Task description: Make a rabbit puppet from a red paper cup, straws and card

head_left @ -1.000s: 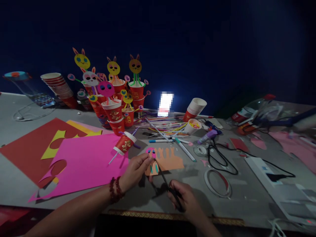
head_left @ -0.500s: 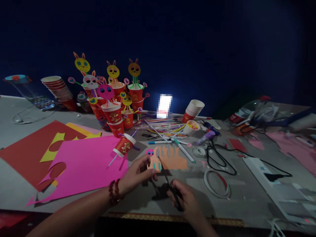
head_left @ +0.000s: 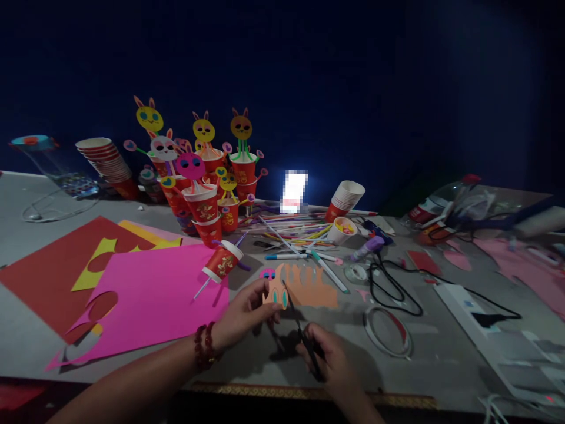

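Between the thumb and fingers of my left hand point(head_left: 253, 309) is a small piece of orange paper point(head_left: 274, 288) bearing two teal oval eyes. My right hand point(head_left: 324, 350) grips black-handled scissors point(head_left: 312, 353), whose blades reach up to the right edge of that piece. Behind it on the table lies a larger orange sheet point(head_left: 315, 291) with cut-out notches along its top. A small pink cut-out with dark eyes point(head_left: 267, 274) shows just past my left fingertips. To the left, a red paper cup point(head_left: 223, 262) lies tipped over with a purple stem through it.
Red cups with paper rabbit faces point(head_left: 190, 165) stand at the back left. Large pink paper point(head_left: 163, 294) covers the table at left. Pens point(head_left: 329, 271), a tape roll point(head_left: 387, 331), black cable point(head_left: 397, 282) and a power strip point(head_left: 472, 335) lie toward the right.
The scissors and my right hand have shifted very slightly beside the orange piece, and the handles sit a little closer together. My left hand stays almost still.
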Motion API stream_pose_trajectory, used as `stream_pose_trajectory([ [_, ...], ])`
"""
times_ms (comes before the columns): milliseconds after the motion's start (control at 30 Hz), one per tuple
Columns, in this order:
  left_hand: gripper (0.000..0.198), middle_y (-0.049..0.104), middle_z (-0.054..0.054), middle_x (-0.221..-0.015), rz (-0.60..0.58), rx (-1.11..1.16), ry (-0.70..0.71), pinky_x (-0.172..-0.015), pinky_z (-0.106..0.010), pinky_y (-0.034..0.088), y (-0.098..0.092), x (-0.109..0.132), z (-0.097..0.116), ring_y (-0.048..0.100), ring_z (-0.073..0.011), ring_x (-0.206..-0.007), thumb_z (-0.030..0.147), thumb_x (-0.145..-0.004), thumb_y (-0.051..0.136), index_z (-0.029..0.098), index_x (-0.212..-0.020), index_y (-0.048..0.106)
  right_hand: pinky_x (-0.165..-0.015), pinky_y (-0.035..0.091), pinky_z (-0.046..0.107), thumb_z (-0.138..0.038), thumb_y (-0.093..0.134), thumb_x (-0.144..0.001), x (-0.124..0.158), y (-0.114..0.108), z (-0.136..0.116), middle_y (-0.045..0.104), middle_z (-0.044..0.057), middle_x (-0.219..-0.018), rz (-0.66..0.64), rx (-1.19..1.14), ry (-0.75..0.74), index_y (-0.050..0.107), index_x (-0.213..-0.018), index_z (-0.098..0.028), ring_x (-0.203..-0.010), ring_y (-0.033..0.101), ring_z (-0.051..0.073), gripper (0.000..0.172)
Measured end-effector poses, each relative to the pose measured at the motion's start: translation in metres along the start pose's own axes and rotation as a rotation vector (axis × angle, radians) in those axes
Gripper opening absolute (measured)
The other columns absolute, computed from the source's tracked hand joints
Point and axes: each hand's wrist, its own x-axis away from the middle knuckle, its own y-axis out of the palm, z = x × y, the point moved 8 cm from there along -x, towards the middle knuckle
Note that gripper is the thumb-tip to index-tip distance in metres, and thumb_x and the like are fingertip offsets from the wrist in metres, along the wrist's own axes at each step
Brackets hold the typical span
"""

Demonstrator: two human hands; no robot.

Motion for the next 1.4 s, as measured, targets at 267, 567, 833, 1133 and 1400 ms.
stream_pose_trajectory([
  [267,0.032,0.058,0.005,-0.062,0.036,0.056,0.011,-0.053,-0.019,0.045,-0.002,-0.001,0.000,0.053,-0.0077,-0.053,0.039,-0.078,0.071,0.019,-0.081,0.046,-0.050,0.036,0.023,-0.074,0.051,-0.079,0.000,0.011,-0.004,0.047,-0.004,-0.053,-0.092,-0.226,0.110,0.041,-0.066,-0.022,-0.049,0.046,0.012,0.054],
  [567,0.031,0.059,0.004,-0.061,-0.039,0.022,-0.081,-0.048,-0.017,0.040,0.004,0.002,-0.006,0.053,-0.0069,-0.050,0.038,-0.078,0.071,0.019,-0.080,0.047,-0.052,0.037,0.024,-0.081,0.055,-0.070,-0.004,0.009,-0.017,0.050,-0.003,-0.053,-0.123,-0.359,0.138,0.047,-0.069,-0.020,-0.050,0.047,0.012,0.061],
  [833,0.028,0.059,0.004,-0.062,-0.061,0.052,-0.099,-0.051,-0.018,0.042,0.005,0.001,-0.008,0.055,-0.0075,-0.051,0.037,-0.076,0.073,0.018,-0.081,0.053,-0.053,0.038,0.022,-0.071,0.062,-0.074,-0.003,0.006,-0.009,0.052,-0.004,-0.057,-0.127,-0.348,0.121,0.049,-0.071,-0.020,-0.052,0.048,0.011,0.053],
  [1133,0.026,0.061,0.004,-0.063,-0.083,0.056,-0.102,-0.053,-0.019,0.042,0.004,-0.001,-0.013,0.055,-0.0082,-0.052,0.036,-0.077,0.072,0.018,-0.083,0.053,-0.052,0.036,0.022,-0.065,0.062,-0.077,-0.004,0.003,-0.007,0.050,-0.004,-0.057,-0.120,-0.291,0.112,0.048,-0.069,-0.020,-0.052,0.047,0.010,0.048],
  [1400,0.030,0.062,0.004,-0.058,-0.075,0.110,-0.137,-0.049,-0.018,0.041,0.008,-0.002,-0.017,0.056,-0.0083,-0.049,0.035,-0.075,0.074,0.019,-0.081,0.048,-0.049,0.036,0.021,-0.065,0.062,-0.075,-0.002,0.003,-0.002,0.047,-0.005,-0.053,-0.100,-0.286,0.150,0.044,-0.065,-0.021,-0.048,0.044,0.010,0.049],
])
